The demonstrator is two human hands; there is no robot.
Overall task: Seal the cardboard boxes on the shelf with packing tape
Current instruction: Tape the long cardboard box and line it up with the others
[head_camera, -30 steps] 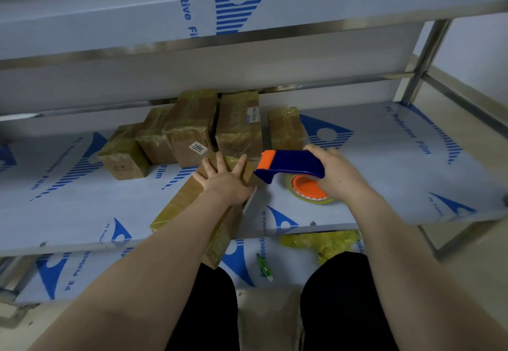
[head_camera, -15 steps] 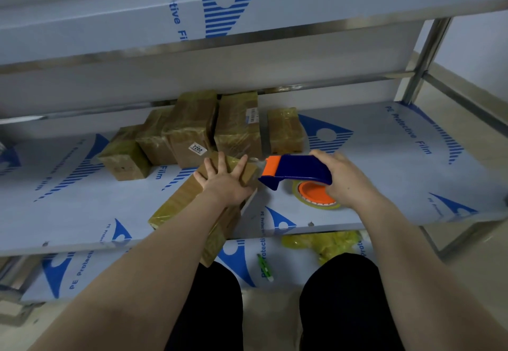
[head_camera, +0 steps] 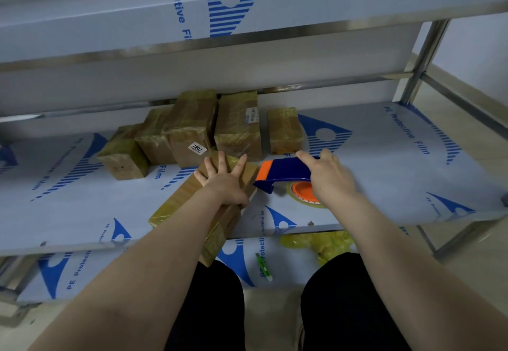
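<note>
Centre frame, the long box (head_camera: 178, 202) runs lower-left to upper-right, pressed by the left hand (head_camera: 222, 183), fingers flat and spread. Just right of its upper end, the right hand (head_camera: 330, 177) grips the tape dispenser (head_camera: 286, 170) (nose pointing left, contact unclear).

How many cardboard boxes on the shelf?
6. Five at the back, left to right: low box, second box, 7202-label box, barcode-label box, small box. Sixth: long box under the left hand, overhanging the front edge. Others may hide behind.
</note>
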